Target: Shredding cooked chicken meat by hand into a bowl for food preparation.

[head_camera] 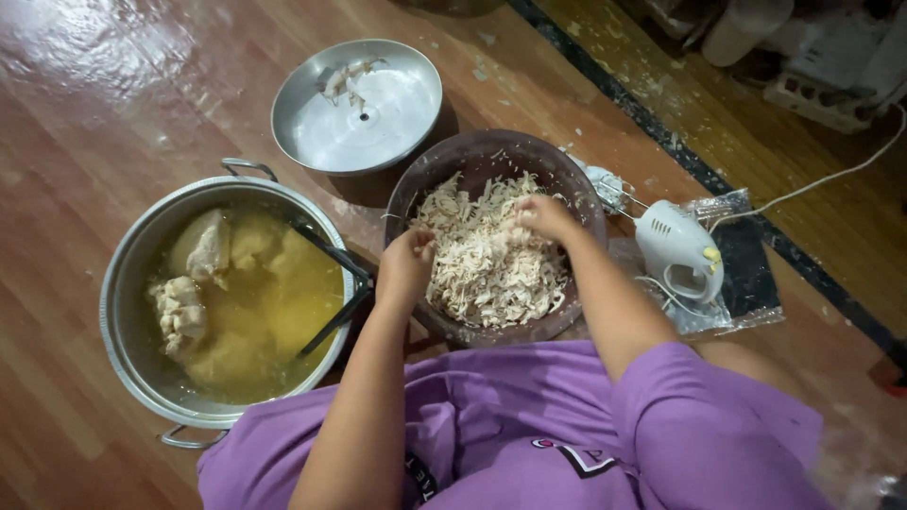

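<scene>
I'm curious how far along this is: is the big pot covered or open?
Open. The pot shows its yellow broth and chicken pieces, and the lid lies upside down on the floor beside it.

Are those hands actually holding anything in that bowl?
Both the left hand and right hand pinch bits of shredded chicken with their fingertips, inside the brown bowl.

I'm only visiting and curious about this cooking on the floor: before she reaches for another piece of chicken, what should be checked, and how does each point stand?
1. Left hand free to reach: cannot tell, its fingers look closed over shreds at the bowl rim.
2. Right hand free: not ok, it is in the shredded chicken.
3. Room in the brown bowl: ok, though well filled.
4. Pieces left in the pot of broth: ok, several show.
5. Black tongs within reach: ok, resting in the pot.
6. Hand mixer out of the way: ok, beside the bowl.
</scene>
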